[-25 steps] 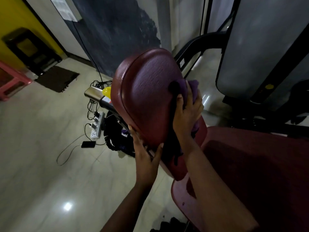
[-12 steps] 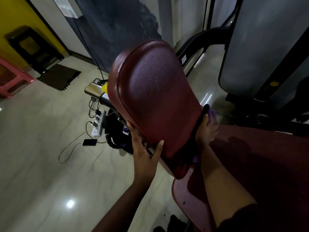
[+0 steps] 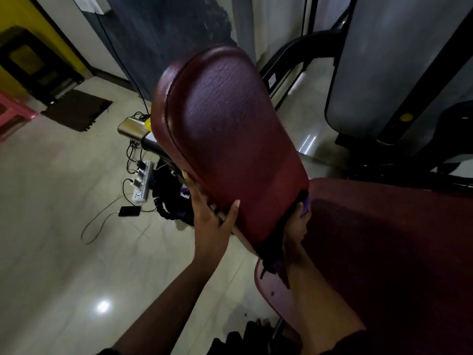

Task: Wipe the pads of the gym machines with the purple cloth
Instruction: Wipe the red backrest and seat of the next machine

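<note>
At the far left we note a pink stool [image 3: 10, 108] and, beside it, a dark mat [image 3: 76, 110] on the tiled floor [image 3: 51, 252]. Further right, a white power strip [image 3: 142, 181] lies on the floor with several cables plugged in, and a black phone [image 3: 129, 211] lies near its lower end. A black bag [image 3: 169, 196] sits next to the strip, partly hidden by the machine. Our left hand [image 3: 212, 216] grasps the lower left edge of the back pad [image 3: 230, 139], with the thumb on the front face and the fingers wrapped behind. The back pad is dark red, cracked in texture, and tilted toward the upper left. At its lower right edge, our right hand [image 3: 297, 226] holds the purple cloth [image 3: 305, 204] against the pad, in the gap between the back pad and the seat pad [image 3: 384, 239]. Part of the cloth shows above the fingers and part hangs below the wrist; the fingers themselves are largely in shadow. At the upper right stands a grey panel [image 3: 396, 60] in a black frame.
</note>
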